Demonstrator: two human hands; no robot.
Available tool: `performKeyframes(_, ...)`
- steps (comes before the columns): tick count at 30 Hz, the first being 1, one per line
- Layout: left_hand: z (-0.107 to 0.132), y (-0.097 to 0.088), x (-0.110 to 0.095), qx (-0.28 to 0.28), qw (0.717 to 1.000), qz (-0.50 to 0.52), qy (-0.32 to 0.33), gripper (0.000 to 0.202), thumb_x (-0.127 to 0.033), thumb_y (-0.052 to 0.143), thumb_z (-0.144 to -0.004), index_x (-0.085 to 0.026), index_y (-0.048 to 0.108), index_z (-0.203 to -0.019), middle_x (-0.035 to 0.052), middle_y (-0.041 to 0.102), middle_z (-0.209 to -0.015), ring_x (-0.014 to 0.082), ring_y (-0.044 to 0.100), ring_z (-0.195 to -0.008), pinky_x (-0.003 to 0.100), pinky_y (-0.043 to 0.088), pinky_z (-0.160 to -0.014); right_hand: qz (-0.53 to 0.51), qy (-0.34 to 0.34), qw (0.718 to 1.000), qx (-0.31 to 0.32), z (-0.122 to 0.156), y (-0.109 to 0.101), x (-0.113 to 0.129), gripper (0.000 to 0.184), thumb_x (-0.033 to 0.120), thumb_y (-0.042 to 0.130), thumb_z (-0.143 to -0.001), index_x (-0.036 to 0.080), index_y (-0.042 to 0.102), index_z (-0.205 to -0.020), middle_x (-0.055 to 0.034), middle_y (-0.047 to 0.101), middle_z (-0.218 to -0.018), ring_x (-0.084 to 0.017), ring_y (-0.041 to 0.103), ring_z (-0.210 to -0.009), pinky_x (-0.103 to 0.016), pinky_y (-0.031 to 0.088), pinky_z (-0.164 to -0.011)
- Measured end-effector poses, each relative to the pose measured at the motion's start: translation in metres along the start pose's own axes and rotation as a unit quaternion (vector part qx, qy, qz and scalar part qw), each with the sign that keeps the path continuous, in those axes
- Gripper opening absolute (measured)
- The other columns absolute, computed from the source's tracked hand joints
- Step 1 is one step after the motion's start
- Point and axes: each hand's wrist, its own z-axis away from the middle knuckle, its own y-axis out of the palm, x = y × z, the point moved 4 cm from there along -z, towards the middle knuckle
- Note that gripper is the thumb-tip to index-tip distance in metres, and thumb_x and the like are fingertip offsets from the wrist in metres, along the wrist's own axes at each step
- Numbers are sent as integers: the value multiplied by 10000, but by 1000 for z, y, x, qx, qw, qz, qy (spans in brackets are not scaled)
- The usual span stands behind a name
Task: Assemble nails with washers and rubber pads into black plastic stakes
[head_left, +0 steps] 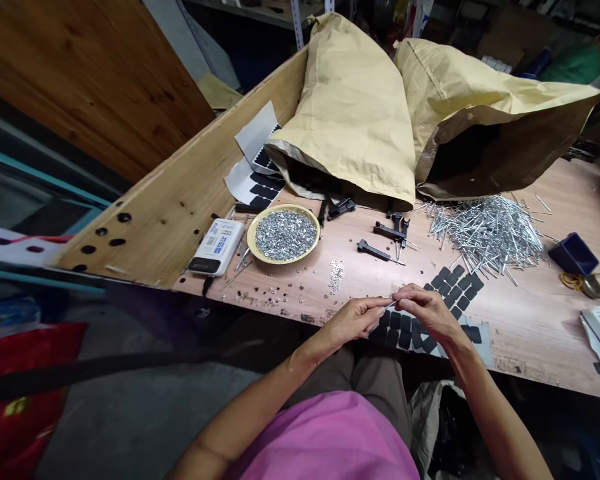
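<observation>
Thin metal pin [391,305], by its look, was pinched between the fingertips of left hand [361,318] and right hand [425,311], right of the bowl [282,261], nearer the body. Fine two-handed fitting was presumably being done; steady alignment was judged needed next.

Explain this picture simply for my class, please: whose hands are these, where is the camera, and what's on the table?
There is no machine here, just a person working bare-handed. The single picture comes from a camera on that person's head, looking forward and down, so both arms reach in from below. The left hand and right hand meet at the fingertips, pinching a thin, shiny piece, mostly hidden. On the table are a yellow bowl of small metal pieces, a heap of metal pins, black pads and two large sacks.
</observation>
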Motion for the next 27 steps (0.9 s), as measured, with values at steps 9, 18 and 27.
performKeyframes(9,-4,-2,9,37,998,33,-48,619,-466,581,-768,-131,506,-1283,-105,332,-506,25,208,-389,169,123,-382,103,-66,992,-6,5,-1,11,257,466,668,-756,228,738,-826,-55,677,-802,-166,636,-752,-289,519,-679)
performKeyframes(18,-3,3,1,58,998,-18,5,607,-505,557,-773,-101,560,-1226,-99,313,-501,35,247,-422,172,164,-396,154,-112,982,-7,11,-6,17,324,517,644,-756,202,722,-765,-54,687,-740,-167,650,-679,-276,533,-610)
performKeyframes(27,-2,5,0,82,989,-121,18,445,-374,469,-854,-119,594,-1197,-53,442,-511,62,342,-413,189,265,-408,306,-198,930,35,27,-1,33,306,410,464,-913,222,705,-918,-62,675,-824,-153,651,-736,-258,542,-654)
